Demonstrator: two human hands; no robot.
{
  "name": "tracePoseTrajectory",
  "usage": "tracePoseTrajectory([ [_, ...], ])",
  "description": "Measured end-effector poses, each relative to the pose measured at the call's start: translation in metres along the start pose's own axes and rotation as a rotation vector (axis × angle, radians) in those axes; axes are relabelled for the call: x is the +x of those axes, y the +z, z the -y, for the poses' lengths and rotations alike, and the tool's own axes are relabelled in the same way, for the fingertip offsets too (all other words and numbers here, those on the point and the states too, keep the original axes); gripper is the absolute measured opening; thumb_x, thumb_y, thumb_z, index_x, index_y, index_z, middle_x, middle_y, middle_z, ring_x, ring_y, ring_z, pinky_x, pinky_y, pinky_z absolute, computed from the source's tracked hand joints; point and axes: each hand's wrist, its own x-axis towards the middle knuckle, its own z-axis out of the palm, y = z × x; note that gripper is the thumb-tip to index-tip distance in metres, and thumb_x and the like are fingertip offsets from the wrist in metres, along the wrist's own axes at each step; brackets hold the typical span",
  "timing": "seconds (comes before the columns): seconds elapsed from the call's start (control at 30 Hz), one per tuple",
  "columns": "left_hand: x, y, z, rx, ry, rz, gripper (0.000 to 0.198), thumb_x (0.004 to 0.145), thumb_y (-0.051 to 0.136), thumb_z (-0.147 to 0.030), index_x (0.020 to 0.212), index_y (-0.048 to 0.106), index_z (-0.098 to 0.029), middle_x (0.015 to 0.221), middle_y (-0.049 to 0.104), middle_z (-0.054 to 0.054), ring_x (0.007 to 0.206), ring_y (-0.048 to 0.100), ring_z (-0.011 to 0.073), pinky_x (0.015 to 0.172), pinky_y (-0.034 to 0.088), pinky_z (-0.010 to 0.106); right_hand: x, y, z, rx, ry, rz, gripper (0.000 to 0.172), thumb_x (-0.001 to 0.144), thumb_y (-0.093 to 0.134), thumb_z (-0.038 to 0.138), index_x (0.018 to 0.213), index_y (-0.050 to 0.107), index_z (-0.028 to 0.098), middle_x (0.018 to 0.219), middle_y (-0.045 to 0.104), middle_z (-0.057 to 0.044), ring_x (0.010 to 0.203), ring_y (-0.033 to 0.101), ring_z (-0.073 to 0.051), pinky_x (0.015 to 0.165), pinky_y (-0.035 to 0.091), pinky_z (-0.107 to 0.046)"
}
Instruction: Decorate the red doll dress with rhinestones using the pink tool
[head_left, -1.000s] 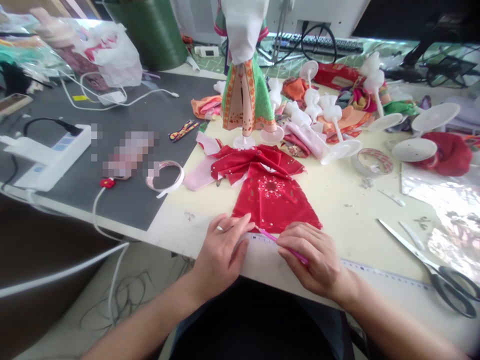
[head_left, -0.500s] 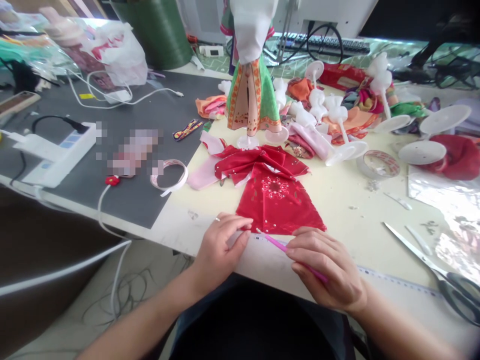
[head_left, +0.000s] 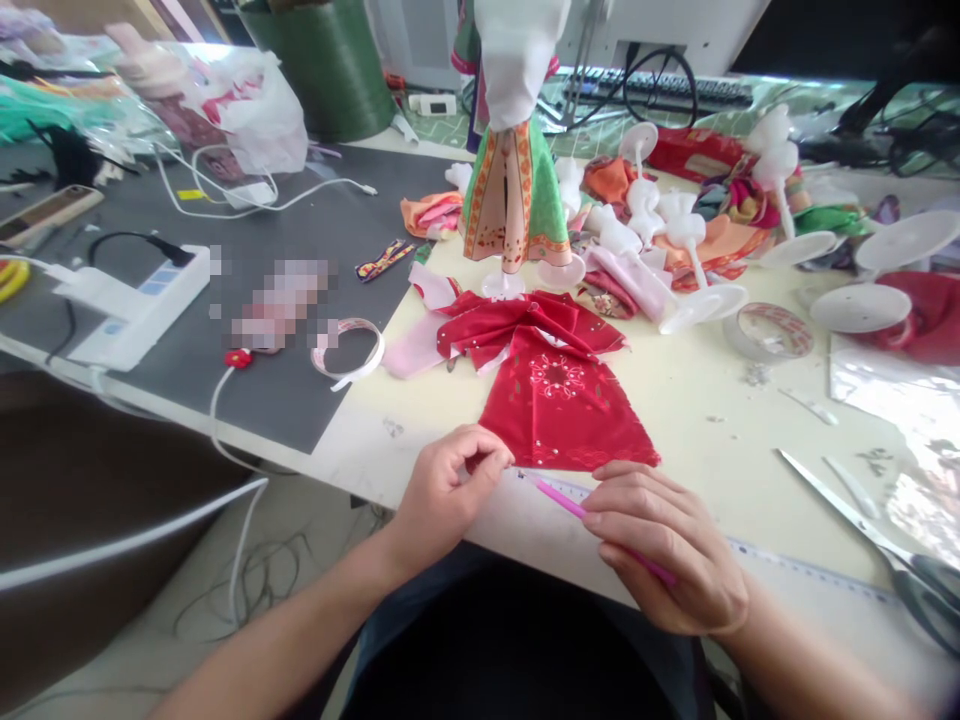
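Note:
A small red doll-size garment (head_left: 570, 415), with a pale flower pattern and tiny shiny dots, lies spread on the table. At its lower left corner my left hand (head_left: 454, 485) is closed, thumb and index finger pinched together; what is between them is too small to make out. My right hand (head_left: 667, 545) holds a slim pink pen-shaped tool (head_left: 559, 497), its thin tip pointing left towards the left fingertips, just below the garment's bottom edge. Under both hands a clear marked ruler (head_left: 810, 572) runs along the table's front.
Scissors (head_left: 847, 510) lie to the right. A tape roll (head_left: 349, 352) and a power strip (head_left: 142, 310) are on the left. Behind the garment stands a dressed doll form (head_left: 514, 190), with several white forms (head_left: 686, 225) and cloth pieces beside it.
My left thumb and index finger have closed together. My right hand and the pink tool have drawn slightly right, away from the left fingertips. The view has shifted slightly.

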Motion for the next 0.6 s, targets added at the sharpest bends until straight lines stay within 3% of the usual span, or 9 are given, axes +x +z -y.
tracePoseTrajectory([
  [0.33,-0.0052,0.0056,-0.0017,-0.049,0.111,-0.019,0.012,0.085,0.058,-0.018,0.084,0.070,-0.018,0.094,0.067,0.006,0.092,0.060,0.0170,0.086,0.048,0.033,0.0019,-0.0008,0.0019,-0.021,-0.009,-0.023,0.017,0.081,0.053,0.009,0.098,0.057,0.009,0.082,0.064,-0.009,0.077,0.061,-0.016,0.075,0.055,-0.039],
  [0.5,-0.0074,0.0073,0.0017,0.146,0.363,-0.145,0.013,0.080,0.062,-0.011,0.086,0.070,-0.019,0.097,0.067,0.007,0.096,0.058,0.0197,0.088,0.047,0.039,0.0027,-0.0024,0.0035,-0.017,-0.010,-0.028,0.017,0.082,0.053,0.009,0.098,0.057,0.010,0.082,0.064,-0.009,0.078,0.062,-0.017,0.075,0.055,-0.038],
  [0.6,-0.0075,0.0080,0.0009,0.182,0.403,-0.177,0.013,0.078,0.062,-0.009,0.084,0.069,-0.018,0.095,0.067,0.007,0.094,0.058,0.0194,0.086,0.048,0.038,0.0022,-0.0034,0.0046,-0.013,-0.017,-0.021,0.016,0.082,0.052,0.009,0.098,0.058,0.009,0.082,0.065,-0.010,0.078,0.062,-0.017,0.075,0.055,-0.039],
])
